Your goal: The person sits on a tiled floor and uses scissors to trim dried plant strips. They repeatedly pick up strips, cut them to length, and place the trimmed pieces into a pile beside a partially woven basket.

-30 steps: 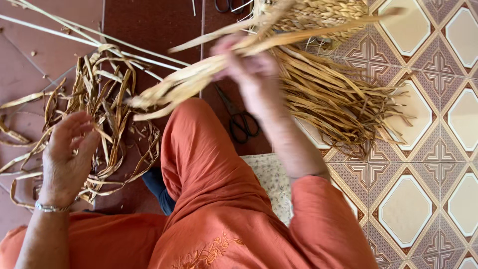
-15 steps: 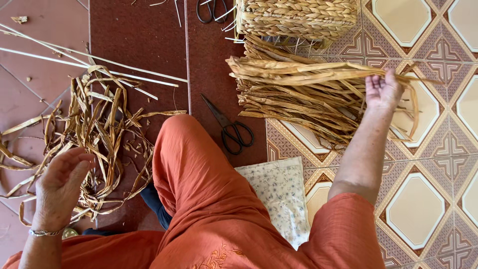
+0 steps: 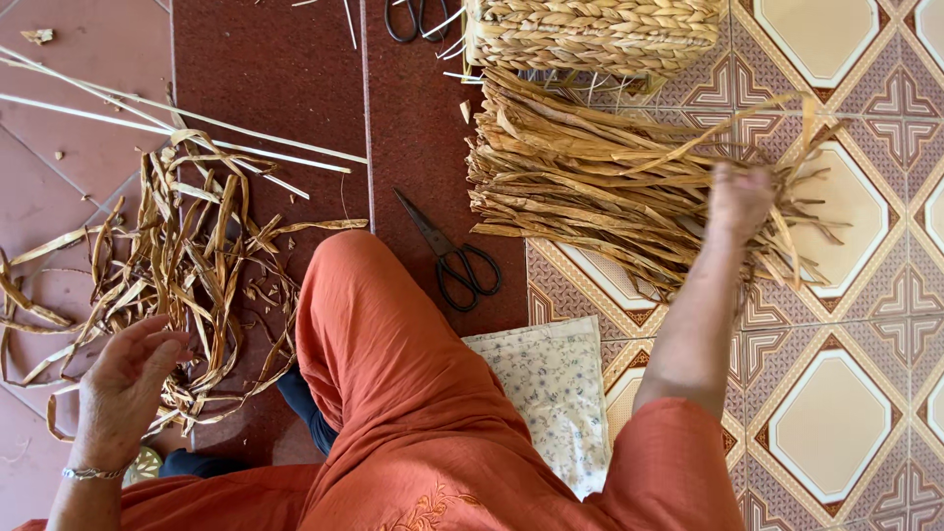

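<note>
Two bare hands work among dried plant strips on a tiled floor. On the right, the right hand [image 3: 739,200] is closed around a few strips of the bundle of dried leaf strips [image 3: 600,192], which lies fanned across the patterned tiles just near of a woven basket [image 3: 594,33] at the far edge. On the left, the left hand [image 3: 130,379] rests loose and half-open, fingers curled, at the near edge of a tangled pile of scrap strips [image 3: 187,270] on the red tiles, holding nothing firmly. Black scissors [image 3: 454,261] lie between the two heaps, just far of a flower-printed cushion [image 3: 551,393]. Another pair of scissors [image 3: 413,18] shows partly beside the basket.
</note>
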